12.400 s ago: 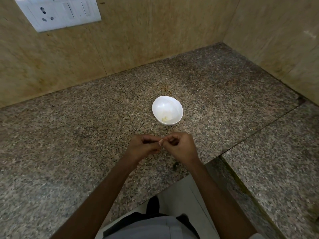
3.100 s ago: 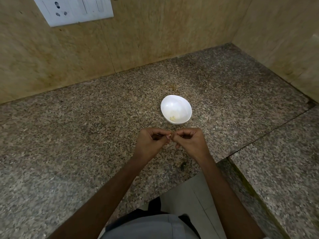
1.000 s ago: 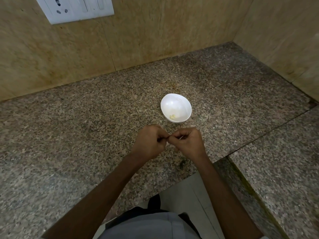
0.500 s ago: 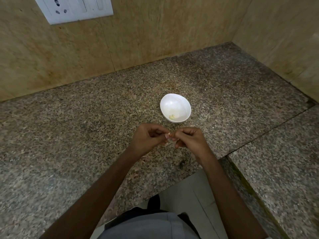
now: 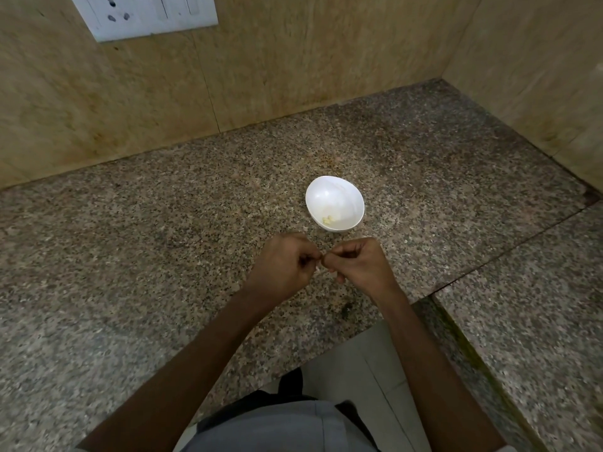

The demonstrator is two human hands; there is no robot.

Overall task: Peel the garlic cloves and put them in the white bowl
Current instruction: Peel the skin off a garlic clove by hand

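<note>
1. The table (image 5: 137,243) is speckled granite, grey and brown with black flecks, and it runs back into a corner where two walls meet.
2. A second slab of the same stone joins it along a thin dark seam on the right, and its near edge steps back to leave a gap where the person stands over pale floor tiles (image 5: 352,363).
3. The walls (image 5: 293,60) are beige, marbled panels, stained brownish near the table's back edge.
4. A white switch plate (image 5: 146,13) with socket holes sits high on the back wall, cut off by the top of the view.
5. The white bowl (image 5: 334,203) is small, round and smooth, standing toward the middle of the table, just beyond the hands and apart from them.
6. A few small pale yellow pieces (image 5: 328,219), seemingly peeled garlic, lie at its bottom near the front wall.
7. The left hand (image 5: 282,267) and right hand (image 5: 360,267) hover above the table near its front edge, both curled into loose fists with fingertips meeting between them.
8. Each grip is narrow, pinched on something tiny; only a pale sliver (image 5: 321,266) shows where the fingers touch, so I cannot tell for sure that it is a garlic clove.
9. Both forearms are bare, and grey cloth (image 5: 293,425) shows at the bottom edge.
10. A small dark smudge (image 5: 346,309) marks the table's front edge below the right wrist.
</note>
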